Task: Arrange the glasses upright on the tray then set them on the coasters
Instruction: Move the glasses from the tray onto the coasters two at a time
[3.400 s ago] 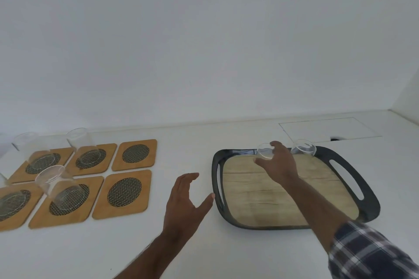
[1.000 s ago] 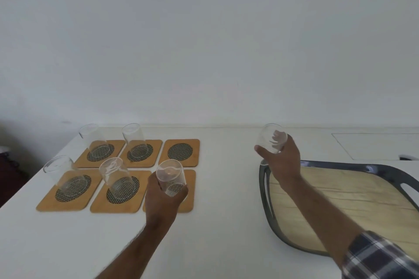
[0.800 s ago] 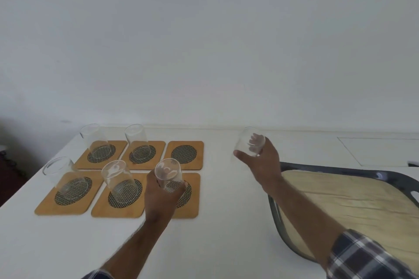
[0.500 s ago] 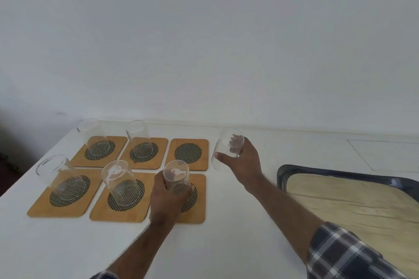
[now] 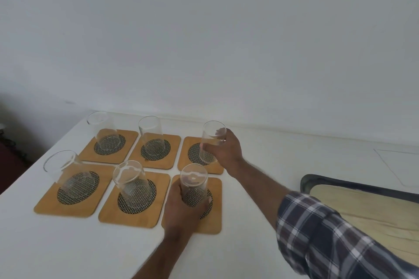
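Several wooden coasters with dark mesh centres lie in two rows on the white table. Clear glasses stand upright on the back-left coaster (image 5: pixel 108 145), the back-middle coaster (image 5: pixel 156 150), the front-left coaster (image 5: pixel 74 189) and the front-middle coaster (image 5: pixel 136 198). My left hand (image 5: pixel 181 208) grips a glass (image 5: pixel 193 184) standing on the front-right coaster (image 5: pixel 214 215). My right hand (image 5: pixel 227 150) holds another glass (image 5: pixel 212 140) upright over the back-right coaster (image 5: pixel 188 156), at or just above its surface. The dark tray (image 5: pixel 340 184) with a wood-look base lies at the right, with no glasses in the visible part.
A white wall rises close behind the table. The table's left edge runs diagonally past the coasters, with a dark floor area beyond it. A flat rectangular panel outline (image 5: pixel 399 165) is set into the tabletop at the far right.
Both hands carried a glass leftward from the tray to the coasters. My left hand lowered its glass onto the front-right coaster; my right hand brought its glass over the back-right coaster.
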The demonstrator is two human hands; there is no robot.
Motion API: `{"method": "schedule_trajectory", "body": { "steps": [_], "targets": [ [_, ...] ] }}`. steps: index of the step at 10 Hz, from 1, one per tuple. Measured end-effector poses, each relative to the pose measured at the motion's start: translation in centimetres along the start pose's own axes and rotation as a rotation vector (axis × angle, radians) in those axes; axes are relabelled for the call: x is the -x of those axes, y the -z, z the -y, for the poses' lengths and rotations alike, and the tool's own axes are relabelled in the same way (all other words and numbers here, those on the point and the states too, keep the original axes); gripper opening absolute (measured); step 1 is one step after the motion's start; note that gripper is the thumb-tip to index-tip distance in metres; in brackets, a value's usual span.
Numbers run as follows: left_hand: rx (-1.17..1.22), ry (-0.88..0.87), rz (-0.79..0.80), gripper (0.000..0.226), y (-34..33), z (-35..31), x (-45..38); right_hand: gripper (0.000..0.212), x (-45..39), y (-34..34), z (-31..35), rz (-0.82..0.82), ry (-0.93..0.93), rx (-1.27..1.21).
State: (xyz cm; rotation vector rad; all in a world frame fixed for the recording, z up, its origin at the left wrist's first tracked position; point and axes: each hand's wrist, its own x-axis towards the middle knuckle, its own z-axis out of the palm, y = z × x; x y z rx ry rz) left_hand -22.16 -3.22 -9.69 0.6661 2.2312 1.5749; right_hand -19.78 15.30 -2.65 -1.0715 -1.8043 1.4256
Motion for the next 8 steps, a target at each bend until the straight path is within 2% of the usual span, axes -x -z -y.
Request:
{"method": "schedule_trajectory", "body": {
  "steps": [2, 4, 5, 7, 8],
  "targets": [
    [-0.096, 0.007, -0.057, 0.079, -0.3, 0.2, 0.1, 0.066, -2.6, -2.7, -1.1, 0.01, -0.025, 0.083],
    [-0.156, 0.016, -0.073, 0.083, -0.5, 0.5, -0.2, 0.068, -3.3, -4.2, -1.9, 0.002, 0.004, 0.15],
    [-0.164, 0.022, -0.076, 0.085, -0.6, 0.5, 0.0, 0.074, -3.4, -4.2, -2.0, 0.021, 0.001, 0.155],
    [-0.153, -0.018, -0.055, 0.094, -0.4, 0.0, 0.1, 0.106, -1.0, -2.2, -1.2, 0.053, -0.092, 0.058],
    [-0.143, -0.056, -0.042, 0.104, 0.0, -0.3, 0.5, 0.099, 1.7, -0.5, -1.2, 0.0, -0.063, 0.075]
  ]
}}
